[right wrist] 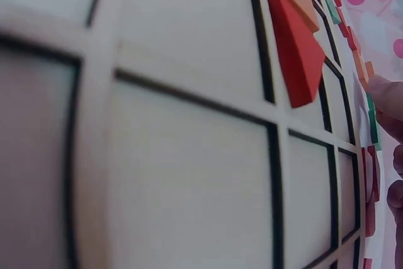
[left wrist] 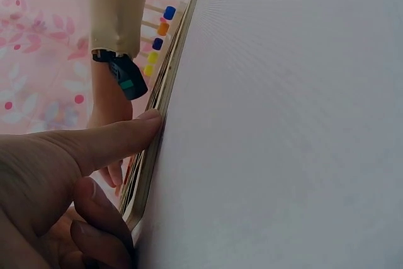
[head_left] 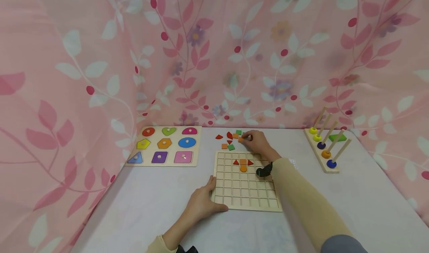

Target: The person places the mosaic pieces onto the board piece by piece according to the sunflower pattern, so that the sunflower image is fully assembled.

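"Two hands in play! By the left hand [head_left: 202, 202], the near-left corner of a pale wooden gridded board [head_left: 246, 192] is clasped, thumb at the near edge, fingers along the side."

"And beyond the far edge?"

"There, a small orange square tile [head_left: 240, 140] is pinched by the right hand [head_left: 259, 143], grip closed at the fingertips, among loose red, orange and green tiles [head_left: 231, 147]. Whether it is lifted off the white-covered bench [head_left: 151, 201] cannot be told."

"How is it likely to be felt?"

"Light and stiff, by the look of it, and hardly to be harmed by a gentle pinch. A smooth face might be slippery, so opposite side edges are best taken."

"And the board?"

"Rigid too, and probably easily nudged, so the corner hold is well chosen. Two red triangular tiles [head_left: 250, 163] are seen on it, flanking a second orange square tile [head_left: 242, 162]."
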